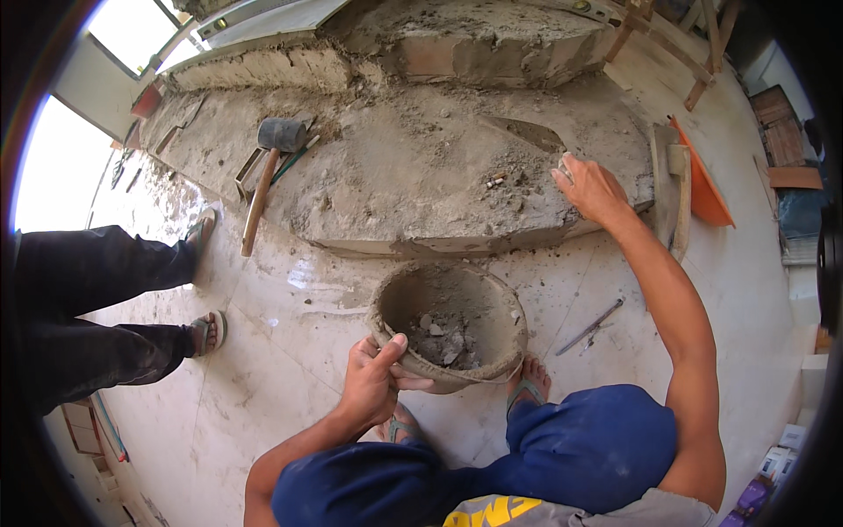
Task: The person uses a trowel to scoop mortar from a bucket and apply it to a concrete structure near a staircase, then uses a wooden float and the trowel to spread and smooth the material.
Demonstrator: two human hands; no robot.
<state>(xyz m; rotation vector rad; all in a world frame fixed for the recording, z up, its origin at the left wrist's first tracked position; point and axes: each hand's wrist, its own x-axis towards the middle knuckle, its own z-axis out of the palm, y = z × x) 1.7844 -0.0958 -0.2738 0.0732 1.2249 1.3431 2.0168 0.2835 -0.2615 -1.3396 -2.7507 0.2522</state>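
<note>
Your left hand (pixel 373 379) gripped the rim of the round mortar-caked pan (pixel 450 327) at centre frame while your right hand (pixel 590 186), fingers curled on a small pale lump, pressed the grey mortar bed (pixel 413 176) at upper right.

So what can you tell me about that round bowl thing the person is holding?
The bowl is a round, shallow pan caked all over in grey-brown dried mortar, so its real material cannot be told. Its rim is thick and rough. Inside lie a few grey lumps and crumbs of mortar; most of it is bare. It sits upright, slightly tipped, above the pale tiled floor, just in front of the person's sandalled feet. The left hand grips its near rim, thumb over the edge. The right hand is away on the mortar slab.
</note>
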